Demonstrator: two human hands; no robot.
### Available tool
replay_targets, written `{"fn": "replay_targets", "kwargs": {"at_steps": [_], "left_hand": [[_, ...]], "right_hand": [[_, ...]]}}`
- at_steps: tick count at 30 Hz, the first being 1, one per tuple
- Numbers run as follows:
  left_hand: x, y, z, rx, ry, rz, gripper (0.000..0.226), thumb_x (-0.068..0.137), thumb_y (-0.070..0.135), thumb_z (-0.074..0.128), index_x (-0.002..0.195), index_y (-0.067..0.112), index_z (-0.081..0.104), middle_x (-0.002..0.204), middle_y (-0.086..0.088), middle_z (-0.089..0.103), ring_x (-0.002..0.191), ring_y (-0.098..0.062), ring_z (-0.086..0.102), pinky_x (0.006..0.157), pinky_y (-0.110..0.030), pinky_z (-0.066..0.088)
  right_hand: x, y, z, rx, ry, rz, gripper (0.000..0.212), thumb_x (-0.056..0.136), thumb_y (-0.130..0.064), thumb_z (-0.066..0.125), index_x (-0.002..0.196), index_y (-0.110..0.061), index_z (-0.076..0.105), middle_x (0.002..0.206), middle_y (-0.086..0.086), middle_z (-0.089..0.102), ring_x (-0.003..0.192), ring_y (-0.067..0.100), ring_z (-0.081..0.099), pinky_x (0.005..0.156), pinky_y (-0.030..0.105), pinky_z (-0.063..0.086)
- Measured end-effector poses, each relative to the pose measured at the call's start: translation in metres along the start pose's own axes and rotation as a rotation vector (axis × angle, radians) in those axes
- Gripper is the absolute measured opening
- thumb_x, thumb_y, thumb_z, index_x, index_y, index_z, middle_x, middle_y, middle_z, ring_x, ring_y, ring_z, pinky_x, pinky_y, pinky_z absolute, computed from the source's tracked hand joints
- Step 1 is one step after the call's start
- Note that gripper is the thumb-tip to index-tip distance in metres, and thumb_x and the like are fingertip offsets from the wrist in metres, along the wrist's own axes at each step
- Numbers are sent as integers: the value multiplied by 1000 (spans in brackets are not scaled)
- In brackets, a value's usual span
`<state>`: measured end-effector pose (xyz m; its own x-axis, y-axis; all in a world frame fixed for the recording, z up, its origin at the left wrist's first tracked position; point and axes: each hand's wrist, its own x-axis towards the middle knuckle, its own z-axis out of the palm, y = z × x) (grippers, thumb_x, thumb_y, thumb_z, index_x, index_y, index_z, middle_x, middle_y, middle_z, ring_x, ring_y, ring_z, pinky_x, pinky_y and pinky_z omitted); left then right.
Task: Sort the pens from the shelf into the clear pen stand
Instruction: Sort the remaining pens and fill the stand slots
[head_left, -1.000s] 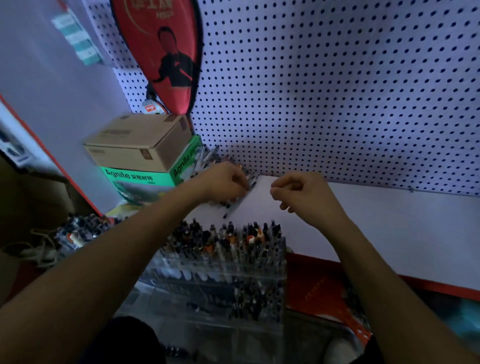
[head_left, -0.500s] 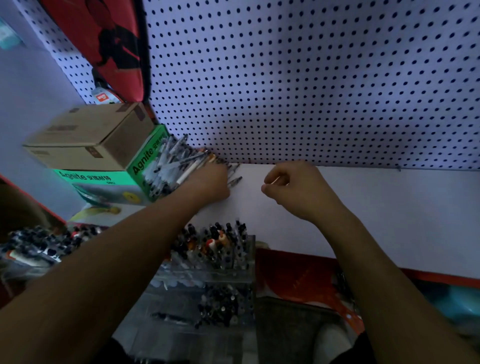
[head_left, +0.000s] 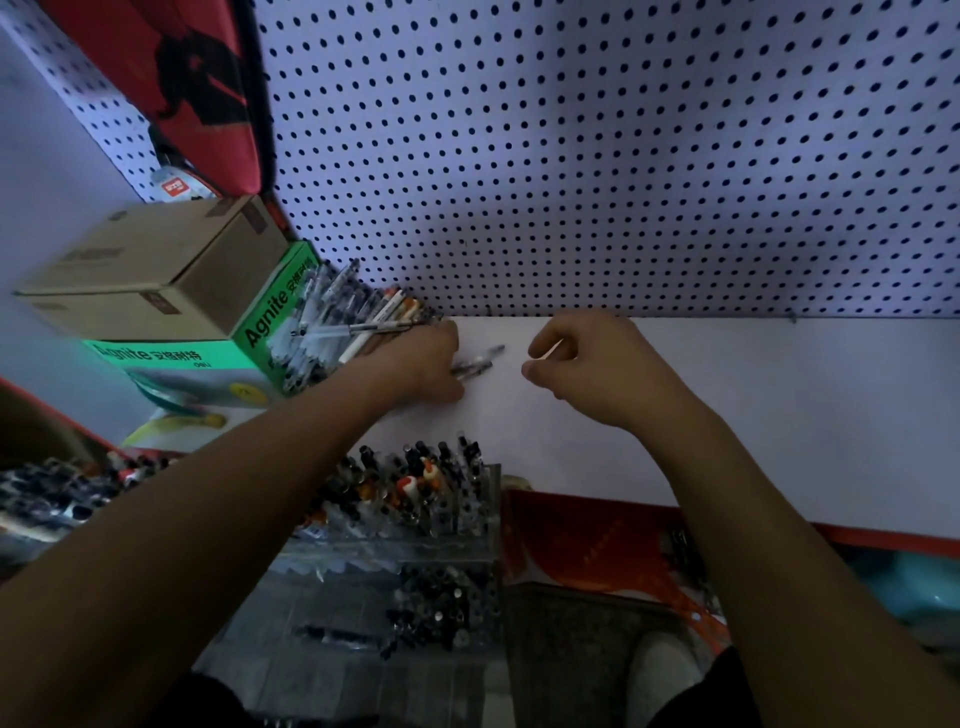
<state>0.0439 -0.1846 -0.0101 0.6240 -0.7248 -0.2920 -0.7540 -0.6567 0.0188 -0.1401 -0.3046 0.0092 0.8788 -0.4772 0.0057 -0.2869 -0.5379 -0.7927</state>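
— Lying in a big messy pile (head_left: 343, 332) on the white shelf (head_left: 779, 405), the pens lean on a green box (head_left: 270, 317). Can you count them?

— No. They are blurry and lie on top of each other. The left hand (head_left: 421, 364) covers the near end of the pile.

— What is that hand doing?

— Its fingers are curled around a few dark pens (head_left: 475, 364). Only their tips stick out to the right, so I cannot tell how many it holds.

— And the right hand (head_left: 587, 369)?

— It is just beside the left one, over the bare shelf. Its fingers are bent in loosely. I see nothing in it.

— Where is the clear pen stand (head_left: 415, 525)?

— Below the shelf's front edge, near the arms. It is full of upright pens. The left arm hides its left side, and its lower rows are dark and hard to see.

— What is behind?

— A white wall with holes (head_left: 623, 156). A brown box (head_left: 150, 270) sits on the green one. A red thing (head_left: 182, 88) at the top is cut off.
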Motion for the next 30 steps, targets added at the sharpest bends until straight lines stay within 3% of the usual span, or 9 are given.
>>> {"fn": "replay_targets", "kwargs": {"at_steps": [4, 9, 14, 19, 21, 25, 30], "left_hand": [[-6, 8, 2, 187, -42, 132, 30, 87, 30, 61, 106, 14, 44, 108, -11, 52, 85, -22, 49, 67, -34, 42], [-13, 18, 3, 350, -55, 199, 47, 90, 30, 58, 128, 11, 39, 118, -12, 48, 92, -25, 49, 69, -34, 40], [-12, 20, 6, 372, -11, 280, 41, 96, 26, 47, 132, 10, 38, 118, -12, 51, 97, -28, 55, 69, -34, 41], [-7, 17, 7, 182, 11, 278, 27, 97, 16, 46, 123, 7, 47, 114, -14, 52, 100, -28, 52, 77, -33, 41], [-8, 15, 5, 96, 35, 275, 21, 97, 16, 49, 116, 8, 52, 111, -14, 54, 93, -24, 49, 75, -32, 39], [-14, 6, -10, -91, 211, 323, 16, 95, 20, 59, 106, 8, 58, 103, -12, 60, 90, -26, 54, 77, -37, 46], [-40, 5, -38, -162, 349, 465, 7, 95, 20, 61, 93, 14, 57, 80, 3, 51, 73, -17, 48, 65, -31, 36]], "right_hand": [[0, 0, 1, -27, -7, 1, 24, 89, -33, 70, 108, -20, 66, 94, 0, 67, 80, 13, 65, 65, 25, 50], [-1, 2, 2, -40, -3, 6, 22, 89, -35, 69, 106, -21, 66, 95, -1, 66, 80, 12, 64, 68, 26, 50], [-4, 4, 0, -49, 12, 0, 21, 91, -39, 66, 104, -22, 67, 93, -3, 67, 80, 9, 64, 65, 24, 47], [-4, 7, -4, -46, 10, 4, 19, 91, -37, 66, 103, -23, 66, 92, -4, 65, 78, 8, 63, 60, 21, 44], [-4, 9, -6, -41, 15, 19, 17, 91, -37, 66, 102, -23, 66, 93, -4, 66, 79, 8, 63, 61, 22, 45], [-2, 10, -10, 3, 105, 28, 18, 92, -33, 66, 103, -19, 68, 94, -2, 68, 81, 10, 64, 63, 19, 46], [-1, -2, -9, 280, 212, 2, 30, 87, -33, 72, 114, -21, 65, 94, -3, 70, 78, 9, 68, 72, 25, 55]]}}
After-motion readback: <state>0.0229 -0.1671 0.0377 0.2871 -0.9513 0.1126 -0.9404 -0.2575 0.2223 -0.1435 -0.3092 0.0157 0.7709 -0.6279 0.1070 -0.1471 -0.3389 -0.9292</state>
